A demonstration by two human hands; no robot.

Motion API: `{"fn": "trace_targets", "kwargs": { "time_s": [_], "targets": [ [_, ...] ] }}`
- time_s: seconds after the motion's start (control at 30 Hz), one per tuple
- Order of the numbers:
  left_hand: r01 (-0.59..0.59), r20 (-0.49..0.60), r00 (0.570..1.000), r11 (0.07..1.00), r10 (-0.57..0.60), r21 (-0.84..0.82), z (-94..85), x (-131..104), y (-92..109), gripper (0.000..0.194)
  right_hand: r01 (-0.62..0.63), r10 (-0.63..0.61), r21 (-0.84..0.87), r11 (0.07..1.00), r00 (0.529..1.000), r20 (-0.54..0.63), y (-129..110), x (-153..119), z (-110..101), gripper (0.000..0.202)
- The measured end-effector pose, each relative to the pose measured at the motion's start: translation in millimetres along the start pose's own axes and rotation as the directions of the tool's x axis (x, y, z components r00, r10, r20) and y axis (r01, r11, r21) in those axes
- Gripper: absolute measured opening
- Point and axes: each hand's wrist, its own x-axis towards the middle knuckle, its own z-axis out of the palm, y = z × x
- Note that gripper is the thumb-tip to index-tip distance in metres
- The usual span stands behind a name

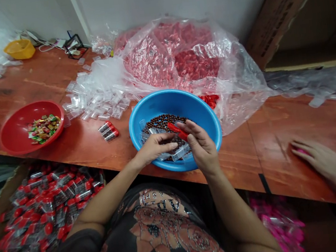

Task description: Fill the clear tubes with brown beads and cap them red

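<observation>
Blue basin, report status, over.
Right hand holding red pieces; left hand: grip unclear. Both over blue basin. Brown beads inside, partly covered by clear plastic pieces.

Table (239,154) red-brown, surface scuffed. A blue basin (165,102) stands at the front edge, a red bowl (12,129) to its left, three red-capped tubes (108,130) between them. Behind: loose clear cases (103,97), a plastic bag (237,68) of red pieces (197,63), a yellow basket (24,53) back left.

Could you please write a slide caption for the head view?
Right hand holding red plastic, left hand beside it, over a blue basin of brown beads.
</observation>
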Motion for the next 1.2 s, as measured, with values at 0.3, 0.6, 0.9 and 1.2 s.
{"fn": "trace_targets", "kwargs": {
  "time_s": [0.3, 0.6, 0.9, 1.2],
  "targets": [
    [-0.082, -0.022, 0.996, 0.993, 0.085, 0.089, -1.8, -1.8, -0.8, 0.040, 0.085, -0.069, -0.252, 0.964, 0.995, 0.074, -4.6, -1.0, -0.6, 0.043],
    [-0.079, -0.054, 0.996, 0.996, 0.077, -0.039, 3.0, -6.8, 2.2, 0.034, 0.412, -0.241, -0.514, 0.752, 0.898, 0.368, 2.1, 0.5, -6.7, 0.105],
    [-0.086, -0.155, 0.986, 0.983, 0.061, -0.160, 17.5, -10.8, 5.0, 0.038, 0.356, -0.290, -0.598, 0.718, 0.934, 0.208, 5.3, 3.2, 1.0, 0.081],
    [0.137, -0.082, 0.977, 0.875, -0.197, -0.464, 23.1, -11.6, 9.2, 0.064, 0.499, -0.396, -0.666, 0.554, 0.862, 0.316, -2.9, 2.4, -3.2, 0.070]
  ]
}}
